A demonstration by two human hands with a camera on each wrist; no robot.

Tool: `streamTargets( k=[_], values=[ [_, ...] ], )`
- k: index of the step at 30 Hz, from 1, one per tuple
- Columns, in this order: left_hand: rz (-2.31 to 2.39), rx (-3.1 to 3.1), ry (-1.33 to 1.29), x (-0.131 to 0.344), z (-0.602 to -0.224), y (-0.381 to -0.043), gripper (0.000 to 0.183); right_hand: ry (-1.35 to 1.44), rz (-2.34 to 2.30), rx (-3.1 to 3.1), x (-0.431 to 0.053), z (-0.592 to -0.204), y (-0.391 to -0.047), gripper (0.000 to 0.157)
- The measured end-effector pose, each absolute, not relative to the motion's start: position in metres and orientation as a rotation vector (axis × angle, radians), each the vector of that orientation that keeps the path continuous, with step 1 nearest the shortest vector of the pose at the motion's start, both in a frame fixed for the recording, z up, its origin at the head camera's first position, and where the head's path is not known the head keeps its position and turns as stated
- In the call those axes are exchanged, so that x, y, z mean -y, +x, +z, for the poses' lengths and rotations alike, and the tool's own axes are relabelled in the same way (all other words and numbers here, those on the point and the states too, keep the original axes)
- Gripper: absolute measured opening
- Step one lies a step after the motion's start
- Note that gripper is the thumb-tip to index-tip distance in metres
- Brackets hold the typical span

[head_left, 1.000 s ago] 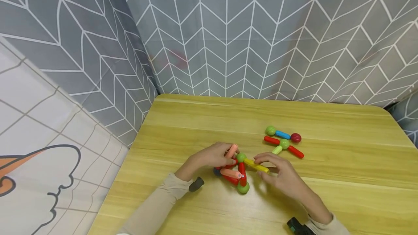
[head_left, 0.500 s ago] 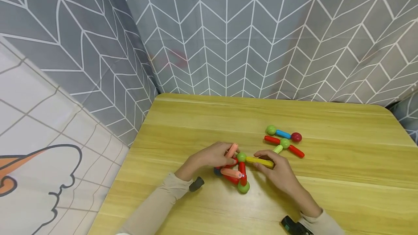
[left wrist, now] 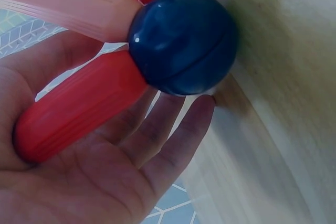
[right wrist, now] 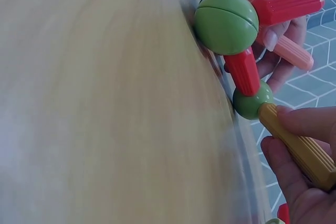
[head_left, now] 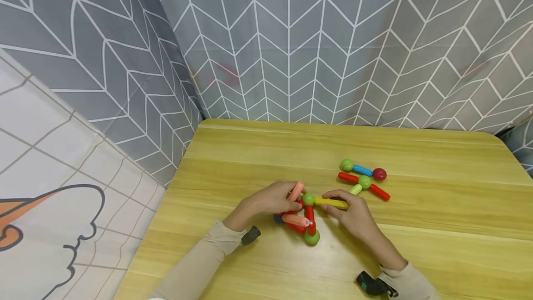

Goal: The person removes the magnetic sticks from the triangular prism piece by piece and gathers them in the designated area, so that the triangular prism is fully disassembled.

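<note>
Right grip [head_left: 347,212] pinching a ridged yellow stick [head_left: 331,203] low and right of centre, its tip at a glossy green ball [head_left: 308,199], left grip [head_left: 275,197] holding the joined red-and-salmon frame [head_left: 294,220], blue stick [head_left: 362,170] farther up the bench [head_left: 250,152].

Wore a long beige cloth left sleeve [head_left: 195,256], wrinkled, and a matching beige cloth right sleeve [head_left: 410,282]. Had a bare left hand [head_left: 276,197] and bare right hand [head_left: 350,212]. Bore a small, dark, rounded device [head_left: 251,235] at the left wrist and a bigger black device [head_left: 374,286] with a green patch [head_left: 363,285] at the right.
</note>
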State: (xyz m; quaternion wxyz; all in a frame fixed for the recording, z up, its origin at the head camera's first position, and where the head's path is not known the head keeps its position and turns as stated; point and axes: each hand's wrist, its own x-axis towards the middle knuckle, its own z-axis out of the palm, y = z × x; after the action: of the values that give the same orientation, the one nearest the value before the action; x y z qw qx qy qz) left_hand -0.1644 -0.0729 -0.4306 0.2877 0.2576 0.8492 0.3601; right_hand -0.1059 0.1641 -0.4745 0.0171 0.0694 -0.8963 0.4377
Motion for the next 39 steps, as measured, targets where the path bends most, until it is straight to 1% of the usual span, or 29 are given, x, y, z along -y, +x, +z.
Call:
streamTargets(
  k=[15, 21, 25, 27, 34, 39],
  values=[
    [0.968, -2.281, 0.688, 0.072, -0.430, -0.163, 0.030, 0.191, 1.524, 2.762, -0.163, -0.484, -0.109, 0.026],
    [0.961, -2.302, 0.692, 0.072, -0.432, -0.164, 0.023, 0.188, 1.602, 2.769, -0.165, -0.487, -0.110, 0.029],
    [0.957, -2.311, 0.694, 0.071, -0.431, -0.164, 0.022, 0.151, 1.669, 2.786, -0.167, -0.487, -0.110, 0.031],
    [0.953, -2.314, 0.695, 0.071, -0.431, -0.164, 0.020, 0.141, 1.716, 2.786, -0.167, -0.486, -0.110, 0.032],
    [0.952, -2.316, 0.684, 0.071, -0.432, -0.164, 0.027, 0.097, 1.985, 2.734, -0.170, -0.488, -0.110, 0.039],
    [0.960, -2.314, 0.671, 0.071, -0.436, -0.166, 0.022, 0.062, 2.153, 2.673, -0.171, -0.489, -0.111, 0.043]
  ],
)
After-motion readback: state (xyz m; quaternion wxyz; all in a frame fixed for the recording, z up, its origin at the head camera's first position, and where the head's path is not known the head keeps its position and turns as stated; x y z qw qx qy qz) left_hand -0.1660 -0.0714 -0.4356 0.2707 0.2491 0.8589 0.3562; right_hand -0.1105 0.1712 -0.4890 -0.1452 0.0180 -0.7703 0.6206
